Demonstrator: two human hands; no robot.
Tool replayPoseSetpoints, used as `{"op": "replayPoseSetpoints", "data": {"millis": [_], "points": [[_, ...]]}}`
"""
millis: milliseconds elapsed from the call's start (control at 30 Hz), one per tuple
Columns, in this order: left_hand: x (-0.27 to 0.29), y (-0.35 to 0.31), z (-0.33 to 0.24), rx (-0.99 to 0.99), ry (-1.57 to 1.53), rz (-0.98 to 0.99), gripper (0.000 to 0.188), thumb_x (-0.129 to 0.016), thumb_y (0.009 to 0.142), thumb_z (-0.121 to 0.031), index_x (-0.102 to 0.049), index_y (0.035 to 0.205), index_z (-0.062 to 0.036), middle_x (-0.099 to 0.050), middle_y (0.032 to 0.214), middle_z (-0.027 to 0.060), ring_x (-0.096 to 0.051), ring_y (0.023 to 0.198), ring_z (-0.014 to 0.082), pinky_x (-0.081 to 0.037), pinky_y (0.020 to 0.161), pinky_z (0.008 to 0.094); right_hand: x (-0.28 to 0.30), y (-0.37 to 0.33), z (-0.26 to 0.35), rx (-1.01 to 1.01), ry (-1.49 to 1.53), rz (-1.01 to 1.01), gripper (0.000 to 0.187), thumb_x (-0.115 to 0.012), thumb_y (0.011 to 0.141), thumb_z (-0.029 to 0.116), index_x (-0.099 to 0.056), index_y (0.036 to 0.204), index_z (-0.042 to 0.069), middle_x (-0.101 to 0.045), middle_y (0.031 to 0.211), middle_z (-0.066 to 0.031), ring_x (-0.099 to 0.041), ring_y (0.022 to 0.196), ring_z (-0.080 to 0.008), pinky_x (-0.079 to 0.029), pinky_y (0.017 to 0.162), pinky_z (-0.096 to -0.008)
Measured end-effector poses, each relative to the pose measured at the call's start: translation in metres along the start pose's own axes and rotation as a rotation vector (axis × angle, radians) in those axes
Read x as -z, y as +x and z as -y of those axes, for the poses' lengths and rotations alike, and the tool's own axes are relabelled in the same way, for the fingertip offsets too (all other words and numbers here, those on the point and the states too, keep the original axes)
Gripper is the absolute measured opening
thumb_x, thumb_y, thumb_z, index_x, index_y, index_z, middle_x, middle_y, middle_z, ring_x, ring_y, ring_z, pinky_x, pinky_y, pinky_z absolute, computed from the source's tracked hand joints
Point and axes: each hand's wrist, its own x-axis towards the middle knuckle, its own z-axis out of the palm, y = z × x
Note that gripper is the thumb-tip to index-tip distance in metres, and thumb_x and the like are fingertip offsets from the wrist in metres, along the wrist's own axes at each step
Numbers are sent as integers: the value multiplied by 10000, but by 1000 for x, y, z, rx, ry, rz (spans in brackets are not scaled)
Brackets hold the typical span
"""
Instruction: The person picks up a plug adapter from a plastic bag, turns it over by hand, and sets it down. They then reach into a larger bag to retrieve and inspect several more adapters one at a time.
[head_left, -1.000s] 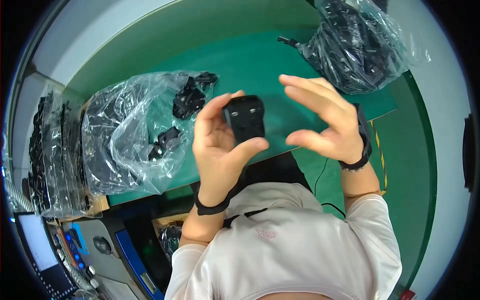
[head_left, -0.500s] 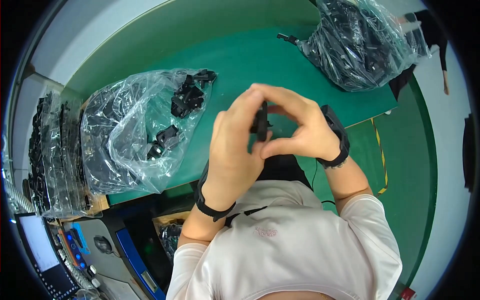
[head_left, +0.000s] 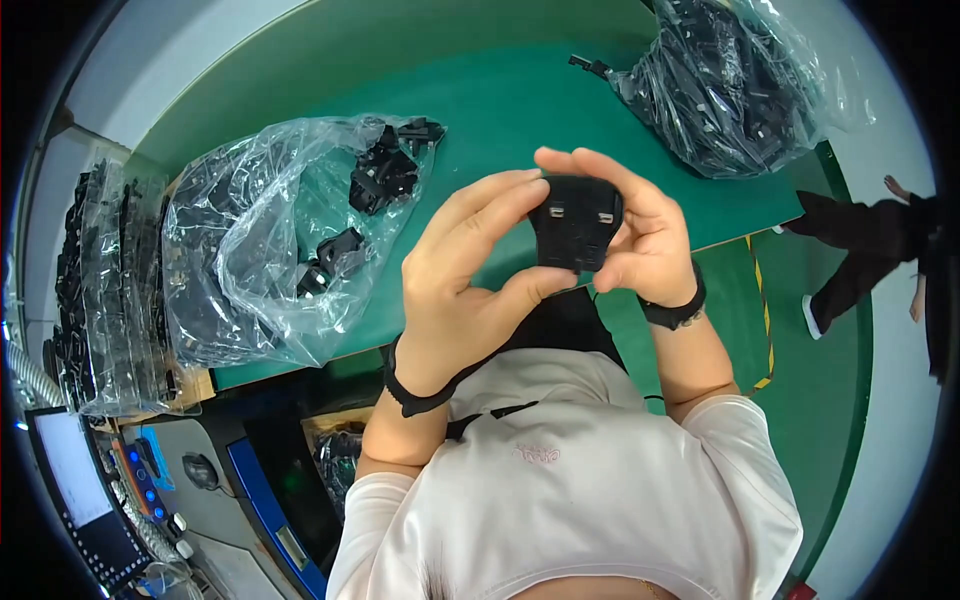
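A black plug adapter (head_left: 577, 228) is raised over the front edge of the green table, its broad face with two small metal contacts turned up. My left hand (head_left: 465, 265) pinches its left side, fingertips at the top corner and thumb along the bottom edge. Curved round the right side, my right hand (head_left: 648, 235) grips it between fingers and thumb. To the left lies an opened clear plastic bag (head_left: 262, 240), with several black plug parts (head_left: 383, 175) at its mouth.
A full clear bag of black parts (head_left: 730, 95) stands at the table's far right, one part (head_left: 589, 66) beside it. Stacked bagged parts (head_left: 125, 290) are at the far left, above a screen (head_left: 75, 470) and a mouse (head_left: 200, 470). Another person (head_left: 880, 235) stands at right.
The adapter has turned from edge-on to showing its broad face. My hands have moved apart around it, the right one to the right. The other person has come further into view.
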Motion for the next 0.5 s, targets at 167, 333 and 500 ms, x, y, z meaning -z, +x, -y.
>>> {"op": "replayPoseSetpoints", "data": {"millis": [167,333,500], "points": [[-1,-4,2,-45,56,-42,555,-820,577,-76,-626,1095,-27,-613,1072,153,-623,907,280,-533,748,328,8,1,16,310,-679,68,723,-804,639,125,-493,1268,-50,-489,1302,-183,-503,1160,-263,-427,949,-363],[-9,-3,3,-36,91,-49,616,-840,597,-148,-586,1140,-4,-608,1086,150,-617,936,278,-530,781,342,13,0,36,398,-1001,92,940,-844,579,141,-356,1369,-5,-594,1145,-226,-564,1023,-290,-426,916,-398],[-14,-15,6,-59,-13,-14,739,-837,629,-139,-473,1256,11,-576,1147,159,-590,1032,272,-491,864,358,29,-7,59,523,-969,-67,1015,-843,556,122,-274,1392,45,-611,1114,-238,-565,987,-281,-416,902,-409]]}}
